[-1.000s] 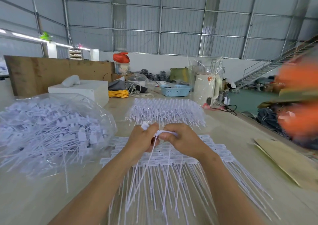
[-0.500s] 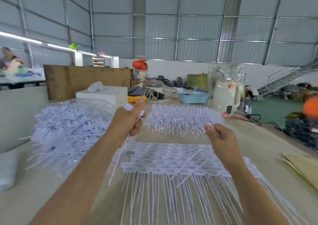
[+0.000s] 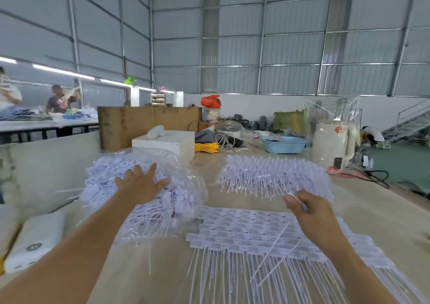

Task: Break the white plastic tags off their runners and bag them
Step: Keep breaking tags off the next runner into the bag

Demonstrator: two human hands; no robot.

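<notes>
A clear plastic bag (image 3: 186, 180) heaped with loose white tags lies at the left of the table. My left hand (image 3: 142, 182) is spread flat over the opening of that bag, fingers straight, nothing in it. A wide sheet of white tags on their runners (image 3: 256, 229) lies in front of me, long tails pointing toward me. My right hand (image 3: 307, 208) hovers over its right part, fingers curled, pinching a thin white runner strip (image 3: 277, 243) that hangs down across the sheet. A second batch of tags (image 3: 272, 173) lies farther back.
A white power bank (image 3: 35, 238) lies at the near left. Behind stand a white box (image 3: 172, 144), yellow cable (image 3: 207, 147), a blue basket (image 3: 283, 144), a white appliance (image 3: 332, 143) and black cords (image 3: 372, 175). Two people work at a far-left table (image 3: 46, 124).
My left hand has carried a broken-off tag leftward to the bag and opened flat over it. My right hand has stayed over the sheet, still pinching the runner strip.
</notes>
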